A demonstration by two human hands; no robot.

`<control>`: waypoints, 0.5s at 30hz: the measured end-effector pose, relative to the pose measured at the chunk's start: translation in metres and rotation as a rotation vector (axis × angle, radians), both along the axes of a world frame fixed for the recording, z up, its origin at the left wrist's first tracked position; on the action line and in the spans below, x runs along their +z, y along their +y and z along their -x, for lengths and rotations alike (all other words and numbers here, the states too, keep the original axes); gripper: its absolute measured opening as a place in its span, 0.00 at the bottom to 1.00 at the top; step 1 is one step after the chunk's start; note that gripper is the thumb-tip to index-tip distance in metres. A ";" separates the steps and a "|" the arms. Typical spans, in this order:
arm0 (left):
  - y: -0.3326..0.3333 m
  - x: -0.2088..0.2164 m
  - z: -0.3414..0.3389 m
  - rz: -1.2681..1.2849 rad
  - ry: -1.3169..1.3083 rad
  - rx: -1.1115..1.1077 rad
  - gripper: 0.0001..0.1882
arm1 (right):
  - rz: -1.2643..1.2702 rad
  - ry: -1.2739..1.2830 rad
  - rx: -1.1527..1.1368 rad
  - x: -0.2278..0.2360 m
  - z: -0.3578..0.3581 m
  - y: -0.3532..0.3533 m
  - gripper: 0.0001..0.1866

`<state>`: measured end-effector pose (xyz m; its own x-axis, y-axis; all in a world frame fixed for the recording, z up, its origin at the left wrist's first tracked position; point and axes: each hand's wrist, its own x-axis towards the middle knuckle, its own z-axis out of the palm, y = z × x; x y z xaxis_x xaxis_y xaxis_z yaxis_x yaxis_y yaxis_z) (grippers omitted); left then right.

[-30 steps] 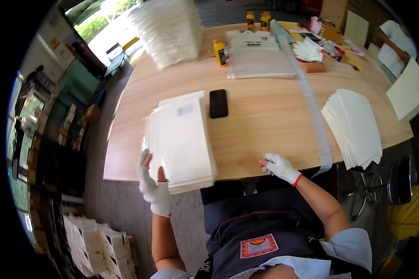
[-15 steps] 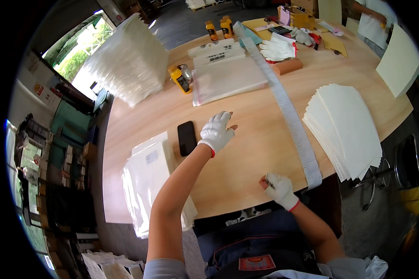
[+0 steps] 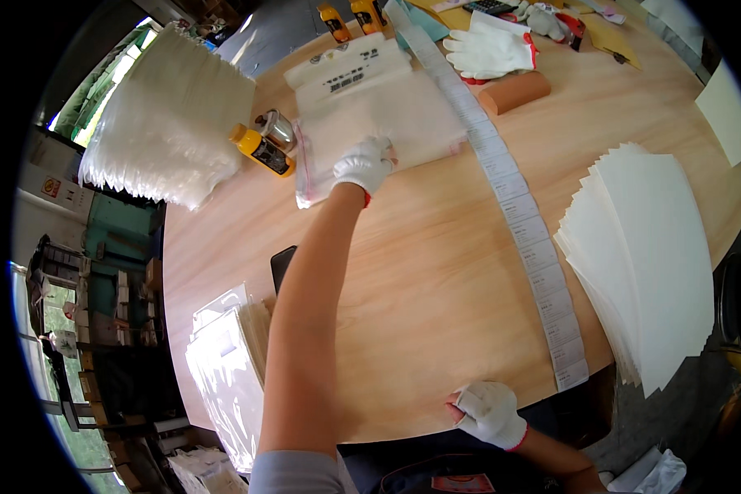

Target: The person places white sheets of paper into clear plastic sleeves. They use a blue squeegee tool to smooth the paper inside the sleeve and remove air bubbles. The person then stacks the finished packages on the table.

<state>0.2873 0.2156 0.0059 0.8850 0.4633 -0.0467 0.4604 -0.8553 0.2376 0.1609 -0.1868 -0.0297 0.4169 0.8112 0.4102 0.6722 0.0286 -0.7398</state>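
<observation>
My left hand [image 3: 362, 167], in a white knit glove with bare fingertips and a red cuff edge, reaches over the near part of a stack of clear plastic bags [image 3: 412, 115]. Its fingers look extended and touch the top bag, with nothing visibly gripped. At the table's near edge my right hand [image 3: 489, 413], gloved the same way, rests with curled fingers and holds nothing that I can see. A long strip of printed white labels [image 3: 519, 210] runs between the bags and a fanned pile of white sheets [image 3: 646, 255] on the right.
A tall stack of translucent sheets [image 3: 169, 115] stands at the far left, near a yellow bottle [image 3: 263, 151] and a metal tin [image 3: 278, 129]. My left arm partly covers a black phone [image 3: 281, 265]; plastic-wrapped packs [image 3: 226, 375] lie beside it. White gloves [image 3: 490, 54] and a brown roll [image 3: 515, 92] lie beyond.
My left hand has moved forward from above the bare tabletop onto the bag stack. My right hand stays curled near the table edge. The view has shifted closer over the table.
</observation>
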 end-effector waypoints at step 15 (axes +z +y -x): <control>0.038 0.007 -0.004 0.020 -0.195 0.087 0.13 | 0.042 -0.001 0.054 -0.007 -0.005 -0.002 0.10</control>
